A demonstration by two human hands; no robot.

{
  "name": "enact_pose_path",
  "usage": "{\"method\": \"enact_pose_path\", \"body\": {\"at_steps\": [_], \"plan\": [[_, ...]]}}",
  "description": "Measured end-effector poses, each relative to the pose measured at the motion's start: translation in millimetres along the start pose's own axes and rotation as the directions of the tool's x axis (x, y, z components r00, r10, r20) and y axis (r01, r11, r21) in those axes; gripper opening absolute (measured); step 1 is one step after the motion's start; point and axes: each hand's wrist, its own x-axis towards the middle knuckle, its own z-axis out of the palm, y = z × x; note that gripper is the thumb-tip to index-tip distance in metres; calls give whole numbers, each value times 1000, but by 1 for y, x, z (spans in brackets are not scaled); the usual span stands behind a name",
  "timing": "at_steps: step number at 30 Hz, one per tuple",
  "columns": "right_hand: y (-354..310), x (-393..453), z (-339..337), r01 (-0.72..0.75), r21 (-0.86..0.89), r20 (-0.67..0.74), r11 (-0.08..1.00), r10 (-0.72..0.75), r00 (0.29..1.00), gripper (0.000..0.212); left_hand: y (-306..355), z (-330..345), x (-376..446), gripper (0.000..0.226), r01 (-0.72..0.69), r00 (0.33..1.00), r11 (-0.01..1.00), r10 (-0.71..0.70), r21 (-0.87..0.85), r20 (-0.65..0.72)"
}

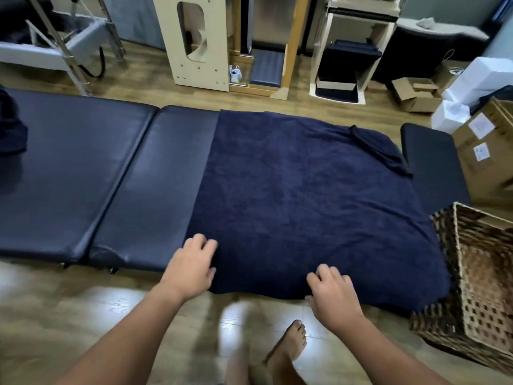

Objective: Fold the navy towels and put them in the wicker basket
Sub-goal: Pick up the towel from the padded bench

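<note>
A large navy towel [302, 195] lies spread over the right part of a dark padded table [83, 173], with its far right corner turned over on itself. My left hand [191, 266] rests at the towel's near left corner, fingers loosely bent on the cloth. At the towel's near edge, my right hand [333, 293] lies on the fabric with its fingers bent and the knuckles up; whether it pinches the cloth is hidden. The wicker basket [455, 276] stands on the floor at the right, touching the towel's near right corner. More dark cloth [11, 129] lies at the table's far left.
Cardboard boxes [483, 151] and white boxes [477, 81] stand at the right behind the basket. Wooden furniture [194, 40] and a white stand [344, 56] line the far side. My bare feet [288, 348] stand on the wooden floor below the table's near edge.
</note>
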Motion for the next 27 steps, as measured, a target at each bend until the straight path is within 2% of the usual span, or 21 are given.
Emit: {"method": "enact_pose_path", "body": {"at_steps": [2,4,6,9,11,12,15,17,19,21,23,25,27], "plan": [[5,-4,0,-121,1,-12,993,121,993,44,16,2,5,62,-86,992,988,73,126,103],[12,-6,-5,-236,16,-4,972,236,972,39,31,-2,10,50,-35,985,975,-3,218,171],[20,-1,-15,-273,20,-12,962,273,962,35,45,-13,19,32,27,978,970,-76,243,196],[37,21,-32,-297,33,63,954,294,954,42,55,-23,43,25,4,976,965,-61,264,209],[48,37,-38,-308,113,102,945,297,949,49,60,-22,61,33,-29,982,978,-11,208,190],[54,45,-39,-315,172,135,933,294,946,54,64,-21,71,44,-42,980,987,11,153,197],[72,69,-37,-286,249,241,926,226,944,64,84,-22,102,68,-62,939,997,42,46,341],[84,85,-34,-257,245,243,935,197,950,62,100,-24,129,70,-48,912,998,26,43,409],[100,104,-32,-241,232,165,942,206,964,56,116,-25,163,72,-3,903,999,-20,54,428],[116,125,-35,-263,209,92,942,249,964,54,131,-28,199,76,38,917,997,-61,64,394],[136,150,-38,-282,219,58,934,276,959,59,144,-31,238,79,17,932,996,-48,89,360],[156,175,-40,-280,226,95,933,265,960,63,155,-33,271,82,-47,937,986,-12,160,350],[182,203,-44,-287,243,150,927,256,955,64,166,-34,302,88,-44,932,982,-27,186,363]]}}
